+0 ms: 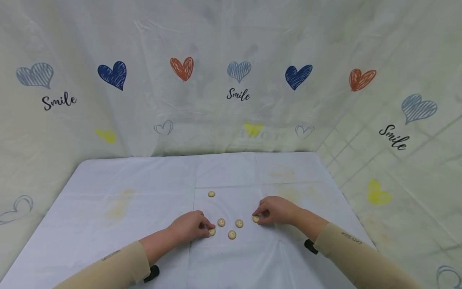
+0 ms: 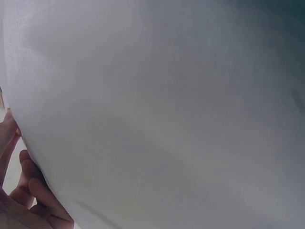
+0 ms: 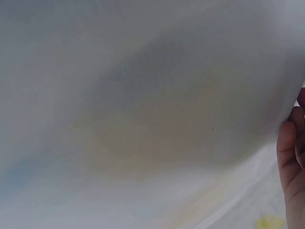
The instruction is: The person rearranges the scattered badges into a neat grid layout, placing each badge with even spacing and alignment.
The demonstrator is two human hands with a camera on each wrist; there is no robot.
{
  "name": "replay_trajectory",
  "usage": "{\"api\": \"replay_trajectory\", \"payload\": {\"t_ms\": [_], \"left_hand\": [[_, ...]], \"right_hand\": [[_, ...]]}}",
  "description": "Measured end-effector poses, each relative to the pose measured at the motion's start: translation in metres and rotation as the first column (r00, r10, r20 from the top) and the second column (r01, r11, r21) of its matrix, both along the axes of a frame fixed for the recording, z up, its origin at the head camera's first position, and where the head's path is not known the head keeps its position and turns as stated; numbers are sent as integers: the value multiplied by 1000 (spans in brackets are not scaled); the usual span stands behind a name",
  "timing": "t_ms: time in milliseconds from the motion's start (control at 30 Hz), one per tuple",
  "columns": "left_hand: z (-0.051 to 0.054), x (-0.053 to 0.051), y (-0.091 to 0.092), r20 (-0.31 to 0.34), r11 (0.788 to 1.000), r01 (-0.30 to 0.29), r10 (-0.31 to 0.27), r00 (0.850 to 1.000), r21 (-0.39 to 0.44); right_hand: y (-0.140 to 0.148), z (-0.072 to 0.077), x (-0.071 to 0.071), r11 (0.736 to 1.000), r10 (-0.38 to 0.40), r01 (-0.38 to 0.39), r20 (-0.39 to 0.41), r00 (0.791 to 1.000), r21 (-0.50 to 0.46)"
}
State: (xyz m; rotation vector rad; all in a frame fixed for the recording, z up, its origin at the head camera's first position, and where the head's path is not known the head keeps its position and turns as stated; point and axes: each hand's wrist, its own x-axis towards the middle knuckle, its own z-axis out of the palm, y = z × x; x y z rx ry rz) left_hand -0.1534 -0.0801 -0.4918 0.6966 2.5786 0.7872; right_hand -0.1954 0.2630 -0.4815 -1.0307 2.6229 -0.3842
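In the head view, my left hand [image 1: 189,226] pinches a small round tan disc [image 1: 212,232] between thumb and fingertips, low over the white cloth. On the other side, my right hand [image 1: 277,210] pinches a similar disc [image 1: 256,219] at its edge. Between the hands lie a disc [image 1: 221,222], another disc [image 1: 239,223] and a nearer disc [image 1: 232,235], with faint dark marks on their faces. Farther back sits a lone disc [image 1: 211,194]. Both wrist views mostly show blurred cloth, with fingers of the left hand [image 2: 33,195] and right hand [image 3: 293,157] at the edges.
A white cloth [image 1: 144,188] with yellowish stains and creases covers the table. Behind it and at the sides hangs a pale sheet [image 1: 209,32] printed with hearts and the word "Smile". Dark wrist straps show under both sleeves.
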Motion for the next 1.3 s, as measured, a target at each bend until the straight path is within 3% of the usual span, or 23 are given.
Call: {"api": "replay_trajectory", "payload": {"t_ms": [633, 1067, 1300], "left_hand": [[-5, 0, -1, 1, 1000, -2, 2, 1000, -3], [-5, -1, -3, 5, 1000, -13, 13, 1000, -7], [-6, -2, -1, 1, 1000, 9, -9, 1000, 0]], "right_hand": [[-19, 12, -13, 997, -67, 66, -21, 998, -47], [-58, 18, -47, 988, -150, 149, -7, 989, -36], [-68, 11, -64, 981, -190, 191, -24, 981, 28]]}}
